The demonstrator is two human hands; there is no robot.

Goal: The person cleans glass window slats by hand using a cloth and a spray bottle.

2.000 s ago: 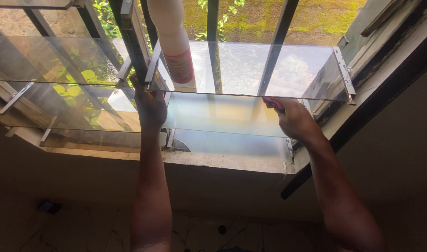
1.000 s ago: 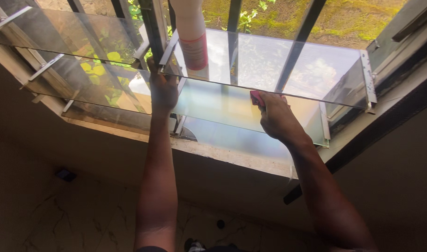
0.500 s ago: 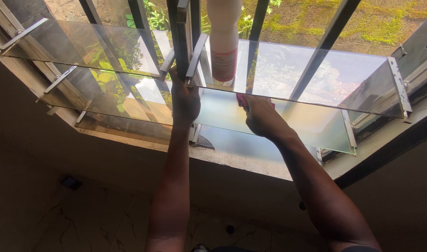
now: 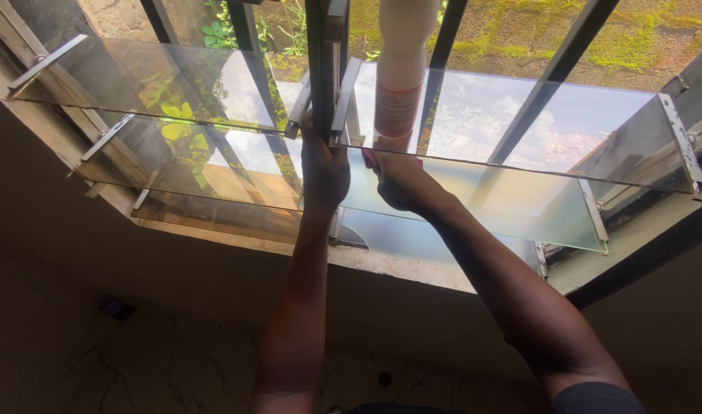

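At the louvre window I see my left hand (image 4: pixel 324 172) gripping the dark metal centre post (image 4: pixel 321 69). My right hand (image 4: pixel 397 182) is clamped on a pink cloth (image 4: pixel 370 159), pressed under a smooth glass slat (image 4: pixel 520 126) below a white cylindrical bottle (image 4: pixel 401 77).

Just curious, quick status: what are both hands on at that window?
Left hand gripping the centre window post. Right hand pressing a pink cloth on the glass louvre. White bottle standing on the pane above.

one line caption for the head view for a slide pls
Right hand presses a pink cloth under a clear glass louvre slat; left hand grips the dark metal frame post.
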